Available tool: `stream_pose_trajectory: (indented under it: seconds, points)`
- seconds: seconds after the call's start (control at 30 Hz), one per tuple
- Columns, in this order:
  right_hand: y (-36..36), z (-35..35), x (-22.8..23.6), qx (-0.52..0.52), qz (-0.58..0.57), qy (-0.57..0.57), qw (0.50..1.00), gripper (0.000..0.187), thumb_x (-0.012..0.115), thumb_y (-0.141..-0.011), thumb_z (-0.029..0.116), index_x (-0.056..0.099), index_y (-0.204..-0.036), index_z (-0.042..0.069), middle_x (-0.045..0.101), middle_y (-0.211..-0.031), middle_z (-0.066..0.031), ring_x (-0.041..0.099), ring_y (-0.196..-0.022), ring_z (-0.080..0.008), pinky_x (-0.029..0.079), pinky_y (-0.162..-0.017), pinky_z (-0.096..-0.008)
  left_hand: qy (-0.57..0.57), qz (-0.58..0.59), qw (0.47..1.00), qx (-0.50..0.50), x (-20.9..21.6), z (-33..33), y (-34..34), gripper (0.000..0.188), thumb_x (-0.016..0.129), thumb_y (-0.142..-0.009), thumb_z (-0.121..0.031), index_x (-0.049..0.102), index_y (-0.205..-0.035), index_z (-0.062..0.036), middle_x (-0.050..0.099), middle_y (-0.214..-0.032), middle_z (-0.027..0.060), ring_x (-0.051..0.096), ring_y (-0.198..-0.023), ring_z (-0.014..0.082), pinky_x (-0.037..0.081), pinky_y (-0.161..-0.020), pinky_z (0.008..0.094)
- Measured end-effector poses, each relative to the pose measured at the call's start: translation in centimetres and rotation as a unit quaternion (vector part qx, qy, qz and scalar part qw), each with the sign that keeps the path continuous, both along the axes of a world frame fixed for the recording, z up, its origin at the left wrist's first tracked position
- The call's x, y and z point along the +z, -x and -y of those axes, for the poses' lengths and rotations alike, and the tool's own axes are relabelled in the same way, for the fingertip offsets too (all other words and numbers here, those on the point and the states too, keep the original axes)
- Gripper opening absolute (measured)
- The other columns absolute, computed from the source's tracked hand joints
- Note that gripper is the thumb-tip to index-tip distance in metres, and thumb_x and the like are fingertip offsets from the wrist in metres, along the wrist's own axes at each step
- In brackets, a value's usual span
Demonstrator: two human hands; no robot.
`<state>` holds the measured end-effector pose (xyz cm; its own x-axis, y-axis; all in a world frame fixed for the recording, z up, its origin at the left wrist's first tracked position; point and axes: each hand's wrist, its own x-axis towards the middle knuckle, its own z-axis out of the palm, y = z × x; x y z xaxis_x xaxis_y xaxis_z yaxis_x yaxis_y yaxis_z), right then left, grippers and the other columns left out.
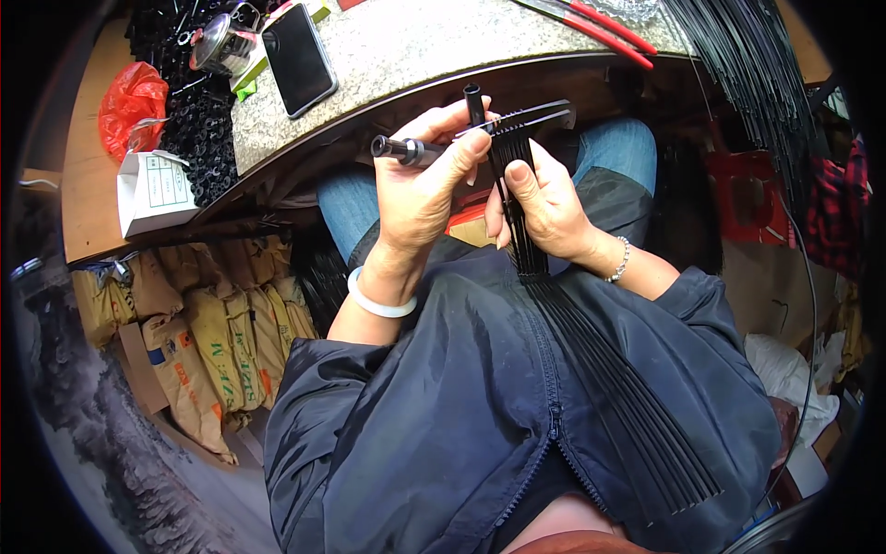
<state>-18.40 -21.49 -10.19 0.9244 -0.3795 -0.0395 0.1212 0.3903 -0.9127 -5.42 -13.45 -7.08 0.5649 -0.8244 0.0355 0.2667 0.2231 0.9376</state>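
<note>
Fingers (523,182) of the right hand (556,218) wrap around the upper part of a bundle of thin black rods (620,380) draped down the dark jacket (443,369), apparently keeping them aligned, while the left hand (415,203) pinches slim metal prongs (544,118) at their tips, black cylinder (397,148) tucked alongside.

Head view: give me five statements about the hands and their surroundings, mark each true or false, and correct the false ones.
1. The right hand holds a bundle of thin black rods. True.
2. The left hand is empty. False: it holds a black tubular tool.
3. The white bangle is on the right wrist. False: it is on the left; the right wears a beaded bracelet.
4. The phone lies on the speckled countertop. True.
5. The red plastic bag is right of the phone. False: it is to its left.
</note>
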Motion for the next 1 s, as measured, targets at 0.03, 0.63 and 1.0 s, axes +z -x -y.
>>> stream_pose_trajectory:
  seconds: [0.03, 0.63, 1.0]
  points:
    - [0.0, 0.1, 0.0, 0.009, -0.001, 0.002, 1.0, 0.048, 0.04, -0.093, 0.047, 0.039, -0.112, 0.003, 0.058, -0.061, -0.0094, 0.054, -0.044, -0.0109, 0.044, -0.042, -0.0192, 0.002, -0.009, 1.0, -0.016, -0.1, -0.2, -0.1, 0.03, 0.066, -0.082, -0.004, 0.06, -0.111, 0.0034, 0.065, -0.092, 0.0077, 0.05, -0.062, 0.0052, 0.04, -0.056, 0.0172]
    - [-0.4, 0.3, 0.0, 0.036, 0.034, -0.006, 0.999, 0.041, 0.041, -0.095, 0.043, 0.044, -0.103, 0.003, 0.056, -0.058, -0.0086, 0.053, -0.042, -0.0111, 0.043, -0.041, -0.0193, 0.028, -0.1, 0.994, -0.036, -0.2, -0.6, 0.1, 0.028, 0.066, -0.083, -0.005, 0.06, -0.109, 0.0031, 0.062, -0.079, 0.0041, 0.052, -0.061, 0.0062, 0.043, -0.057, 0.018]
    - [-0.4, 0.3, -0.1, 0.039, 0.016, -0.03, 0.999, 0.039, 0.045, -0.094, 0.041, 0.046, -0.105, 0.003, 0.056, -0.06, -0.0056, 0.053, -0.044, -0.0088, 0.044, -0.041, -0.0186, 0.041, -0.109, 0.993, -0.03, -0.8, -0.7, 0.2, 0.029, 0.065, -0.084, -0.006, 0.058, -0.111, 0.0037, 0.064, -0.088, 0.0064, 0.051, -0.062, 0.007, 0.044, -0.058, 0.0193]
